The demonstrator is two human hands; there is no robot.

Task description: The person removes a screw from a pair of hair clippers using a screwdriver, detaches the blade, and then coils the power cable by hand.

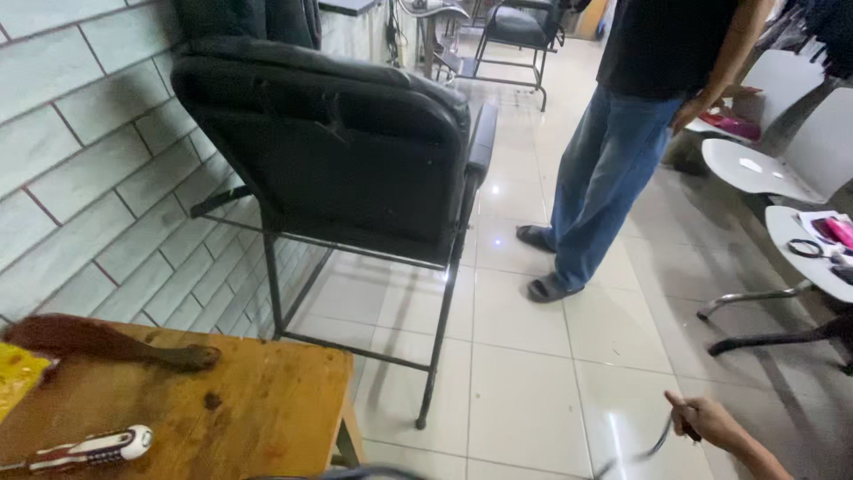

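Right hand (711, 422) at five o'clock, low in the view, fingers curled and clamped on a thin dark tool (659, 442), blurred, curved metal shank trailing toward seven o'clock over the white floor tiles (524, 391). Exact kind of tool impossible to tell. Left hand out of sight.

At eight o'clock, a worn wooden table (249, 409); on it a screwdriver (84, 451) with white and red handle, a reddish-brown curved wooden piece (107, 342), and a yellow scrap (18, 373) at the edge. No open containers visible.

At eleven o'clock, a black padded chair (338, 142) on a thin metal frame beside a grey brick wall (80, 151). At one o'clock, a standing person (622, 133) in jeans and sandals. At three o'clock, white seats (755, 169) bearing small pink and black items.
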